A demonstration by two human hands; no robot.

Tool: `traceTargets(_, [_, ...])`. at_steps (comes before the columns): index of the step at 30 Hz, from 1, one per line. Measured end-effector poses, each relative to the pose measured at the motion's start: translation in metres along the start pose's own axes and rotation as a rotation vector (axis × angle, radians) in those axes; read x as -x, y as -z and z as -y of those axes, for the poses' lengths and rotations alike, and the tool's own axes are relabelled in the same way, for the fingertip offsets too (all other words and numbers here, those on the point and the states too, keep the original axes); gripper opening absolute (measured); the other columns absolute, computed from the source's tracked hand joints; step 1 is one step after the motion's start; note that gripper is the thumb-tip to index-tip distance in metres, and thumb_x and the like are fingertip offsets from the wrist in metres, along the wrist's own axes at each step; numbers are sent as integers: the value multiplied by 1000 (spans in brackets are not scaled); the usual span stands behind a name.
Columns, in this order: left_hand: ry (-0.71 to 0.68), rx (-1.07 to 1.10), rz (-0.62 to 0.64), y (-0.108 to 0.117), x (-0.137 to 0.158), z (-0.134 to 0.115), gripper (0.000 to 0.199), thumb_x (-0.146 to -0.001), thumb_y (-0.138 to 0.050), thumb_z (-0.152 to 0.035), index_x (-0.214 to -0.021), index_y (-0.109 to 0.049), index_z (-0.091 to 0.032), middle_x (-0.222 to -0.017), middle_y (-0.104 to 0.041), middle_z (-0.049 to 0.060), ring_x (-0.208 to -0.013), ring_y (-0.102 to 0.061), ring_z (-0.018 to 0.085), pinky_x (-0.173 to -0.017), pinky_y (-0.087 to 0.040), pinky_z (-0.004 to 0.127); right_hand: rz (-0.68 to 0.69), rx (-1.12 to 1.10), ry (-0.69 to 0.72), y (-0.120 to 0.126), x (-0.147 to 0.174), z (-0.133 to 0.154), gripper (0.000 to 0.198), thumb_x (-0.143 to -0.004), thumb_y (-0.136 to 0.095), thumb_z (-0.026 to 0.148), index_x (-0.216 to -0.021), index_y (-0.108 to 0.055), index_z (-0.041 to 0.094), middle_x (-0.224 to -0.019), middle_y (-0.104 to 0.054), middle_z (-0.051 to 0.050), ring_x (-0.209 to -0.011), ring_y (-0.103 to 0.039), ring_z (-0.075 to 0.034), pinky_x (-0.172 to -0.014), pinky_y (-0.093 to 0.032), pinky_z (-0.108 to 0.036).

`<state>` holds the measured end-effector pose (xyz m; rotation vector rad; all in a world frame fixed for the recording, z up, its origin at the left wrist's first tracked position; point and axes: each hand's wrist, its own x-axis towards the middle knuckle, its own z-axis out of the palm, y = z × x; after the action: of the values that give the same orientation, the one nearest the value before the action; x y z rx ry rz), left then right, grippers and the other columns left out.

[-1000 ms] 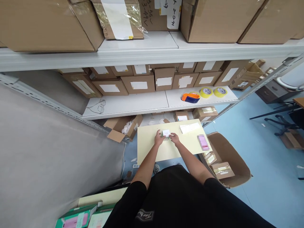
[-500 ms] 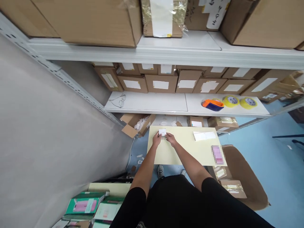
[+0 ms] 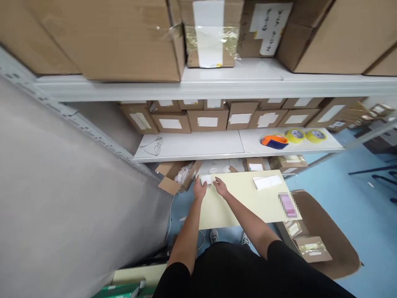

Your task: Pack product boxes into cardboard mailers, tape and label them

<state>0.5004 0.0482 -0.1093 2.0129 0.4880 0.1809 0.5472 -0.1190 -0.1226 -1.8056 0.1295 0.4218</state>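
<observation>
My left hand [image 3: 200, 188] is closed around a small white box-like item [image 3: 206, 179] at the far left corner of the pale yellow table [image 3: 238, 207]. What the item is, I cannot make out. Just to its right, my right hand [image 3: 220, 186] has its fingers apart and holds nothing that I can see. A folded white sheet [image 3: 267, 182] lies toward the table's far right side. Near the right edge rests a pink item [image 3: 288, 205], blurred out by pixels.
Behind the table, a shelf [image 3: 192, 144] carries glasses [image 3: 153, 145], an orange and blue tape dispenser [image 3: 274, 142], yellow tape rolls [image 3: 295, 135] and several cardboard boxes [image 3: 207, 121]. An open carton [image 3: 178, 176] stands at left; a large carton [image 3: 338, 248] holds packed boxes at right.
My right hand has come off the white item, and a gap shows between them. My left hand has shifted slightly left with the item. The head view has tilted upward.
</observation>
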Motion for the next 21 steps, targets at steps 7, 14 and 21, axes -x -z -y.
traceTargets(7, [-221, 2, 96, -65, 8, -102, 52, -97, -61, -36, -148, -57, -28, -148, -63, 10, -142, -53, 28, -121, -42, 43, -249, 59, 241, 117, 36, 13, 45, -90, -64, 34, -135, -69, 29, -143, -68, -8, -133, -63, -30, -114, -50, -50])
traceTargets(14, [-434, 90, 202, -158, 9, -206, 50, -95, -61, -27, -145, -61, -26, -151, -59, 10, -139, -57, 27, -114, -51, 37, -485, 197, 373, 258, 57, 34, 50, -92, -62, 27, -141, -66, 27, -145, -66, -8, -139, -58, -30, -123, -41, -49])
traceTargets(21, [-481, 87, 153, -223, 14, -266, 50, -94, -59, -23, -144, -61, -25, -148, -61, 11, -136, -59, 26, -110, -53, 42, -489, 344, 569, 371, 12, 78, 61, -94, -58, 23, -154, -55, 22, -157, -57, -9, -151, -47, -27, -129, -35, -48])
